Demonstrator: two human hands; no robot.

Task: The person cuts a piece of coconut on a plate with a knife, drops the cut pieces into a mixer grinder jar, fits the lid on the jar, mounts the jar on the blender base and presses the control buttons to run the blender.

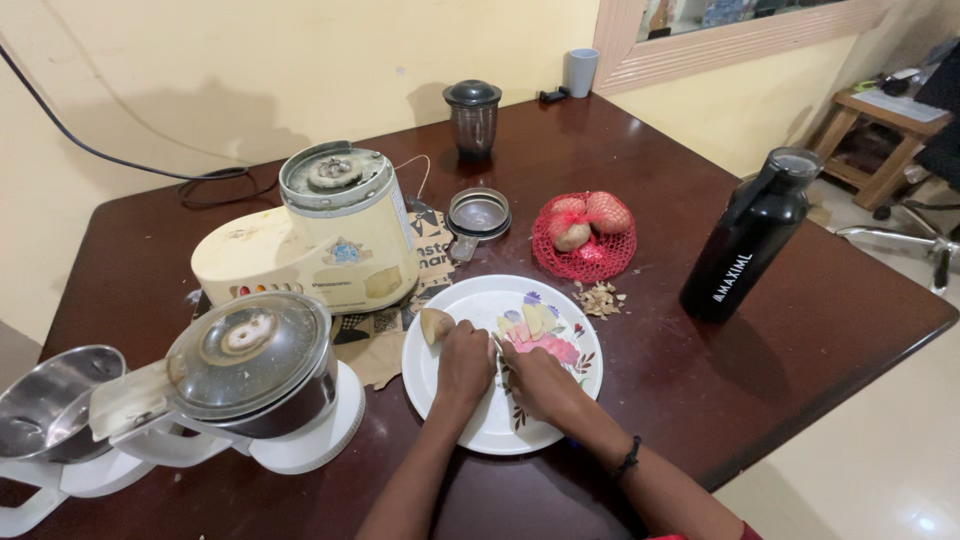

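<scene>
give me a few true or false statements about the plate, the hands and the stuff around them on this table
1. Both hands are over the white floral plate. True: the left hand and right hand rest on it.
2. The left hand holds a potato piece at the plate's left edge. True.
3. The red net bag lies on the plate. False: it sits on the table beyond the plate, with potatoes inside.
4. The black bottle is lying on its side. False: it stands upright, right of the plate.
5. Peel scraps lie between the net bag and the plate. True.
6. The cream mixer base is right of the plate. False: it is to the left.
</scene>
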